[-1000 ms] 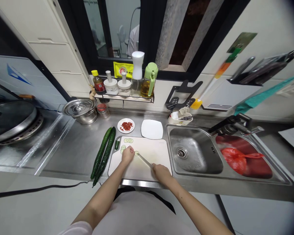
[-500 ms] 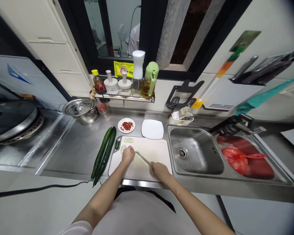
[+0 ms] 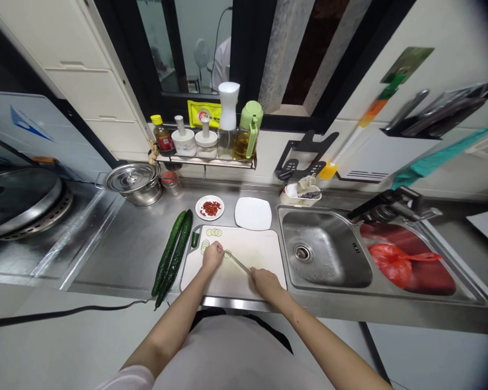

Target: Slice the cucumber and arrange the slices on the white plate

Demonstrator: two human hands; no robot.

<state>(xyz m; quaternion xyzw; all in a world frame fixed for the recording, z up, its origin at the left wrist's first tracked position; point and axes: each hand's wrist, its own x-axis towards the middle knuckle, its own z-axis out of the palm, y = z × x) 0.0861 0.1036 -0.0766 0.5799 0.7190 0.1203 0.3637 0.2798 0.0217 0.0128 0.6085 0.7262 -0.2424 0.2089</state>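
Observation:
My right hand (image 3: 265, 283) is wrapped round the handle of a knife (image 3: 239, 264), its blade slanting up and left across the white cutting board (image 3: 264, 246). By the blade's tip lies a thin cucumber slice (image 3: 227, 253). Just left of that slice is my left hand (image 3: 213, 256), fingers curled together; what they hold, if anything, is hidden. Overlapping cucumber slices (image 3: 213, 232) rest near the board's top left, with more slices (image 3: 204, 246) below them. A short cucumber piece (image 3: 195, 239) sits at the left edge. Two whole cucumbers (image 3: 174, 260) lie beside the board.
Behind the board stand a small plate of chopped red pieces (image 3: 210, 208) and a white square plate (image 3: 252, 213). The sink (image 3: 325, 249) is on the right, with a red plastic bag (image 3: 392, 265) in its second basin. A lidded pot (image 3: 136, 184) stands back left.
Both hands and the knife stay almost in place. The view has shifted very slightly; nothing was taken up or let go.

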